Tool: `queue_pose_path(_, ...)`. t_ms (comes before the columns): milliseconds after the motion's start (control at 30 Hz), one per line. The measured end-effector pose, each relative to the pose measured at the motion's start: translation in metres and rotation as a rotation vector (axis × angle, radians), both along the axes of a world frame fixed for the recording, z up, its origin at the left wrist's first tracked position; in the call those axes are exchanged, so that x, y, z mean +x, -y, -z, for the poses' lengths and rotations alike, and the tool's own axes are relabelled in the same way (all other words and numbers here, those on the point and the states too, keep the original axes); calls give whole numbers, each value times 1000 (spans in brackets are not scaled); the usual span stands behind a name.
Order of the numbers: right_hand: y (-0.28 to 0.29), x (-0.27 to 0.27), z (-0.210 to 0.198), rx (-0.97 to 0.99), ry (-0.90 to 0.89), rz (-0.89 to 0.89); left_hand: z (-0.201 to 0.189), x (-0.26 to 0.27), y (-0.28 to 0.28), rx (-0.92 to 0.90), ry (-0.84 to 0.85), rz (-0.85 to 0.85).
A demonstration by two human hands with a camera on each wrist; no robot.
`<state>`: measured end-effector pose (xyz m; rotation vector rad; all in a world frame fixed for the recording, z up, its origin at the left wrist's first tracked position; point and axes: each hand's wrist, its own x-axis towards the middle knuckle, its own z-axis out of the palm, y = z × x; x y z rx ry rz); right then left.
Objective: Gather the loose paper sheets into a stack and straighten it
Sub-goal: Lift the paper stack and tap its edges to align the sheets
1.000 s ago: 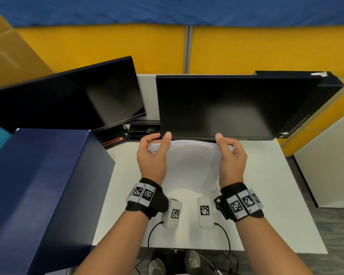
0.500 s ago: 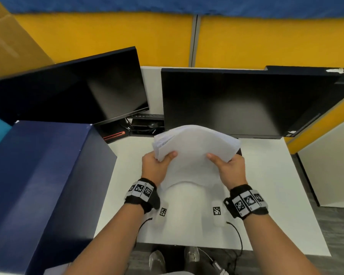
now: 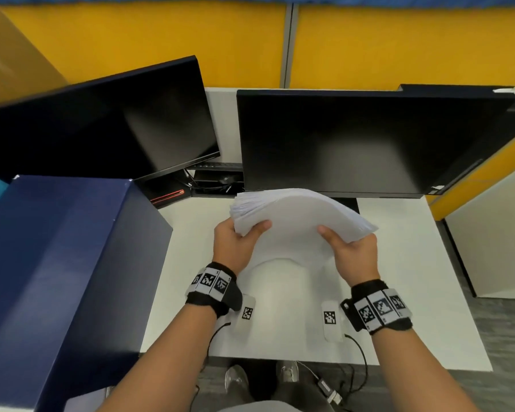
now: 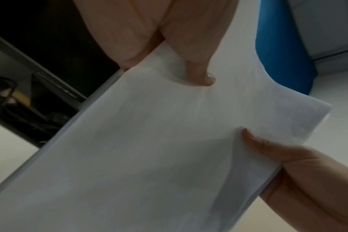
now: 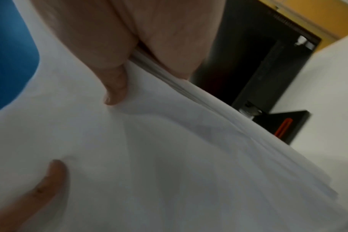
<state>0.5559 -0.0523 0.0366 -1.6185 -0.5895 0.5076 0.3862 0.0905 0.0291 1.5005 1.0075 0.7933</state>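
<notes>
A thick stack of white paper [image 3: 295,215] is held up off the white desk [image 3: 399,263], bowed upward in the middle, its side edges fanned. My left hand [image 3: 238,242] grips the stack's near-left corner, thumb on top, fingers hidden beneath. My right hand [image 3: 348,251] grips the near-right corner the same way. In the left wrist view the paper stack [image 4: 149,157] fills the frame, with my left hand [image 4: 179,51] pinching it and the right hand's thumb at the lower right. In the right wrist view my right hand [image 5: 129,62] pinches the layered paper stack [image 5: 169,164].
Two dark monitors [image 3: 354,141] [image 3: 107,126] stand at the back of the desk. A large dark blue box [image 3: 57,278] sits at the left edge. Two white tagged devices [image 3: 246,313] [image 3: 330,319] with cables lie near the front edge. A yellow partition rises behind.
The stack was standing on edge with both hands at its top; it has been tilted toward me and lifted, and both hands now grip its near corners.
</notes>
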Motion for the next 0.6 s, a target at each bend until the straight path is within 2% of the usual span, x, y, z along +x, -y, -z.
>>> queue_pose_path(100, 5, 5, 1, 15, 3, 14, 5, 0, 8, 2, 34, 4)
queue_pose_path(200, 6, 6, 15, -133, -23, -14, 17, 2, 12, -70, 39, -39)
queue_pose_path(333, 3, 2, 0, 18, -71, 33, -8, 14, 13, 56, 158, -73)
queue_pose_path(400, -2, -2, -14, 86, -58, 78, -25, 22, 14, 60, 199, -158)
queue_pose_path(500, -18, -2, -29, 64, -57, 196, -33, 32, 12, -13, 208, -265)
queue_pose_path(600, -28, 4, -33, -10, -37, 257, -34, 33, 8, -10, 198, -271)
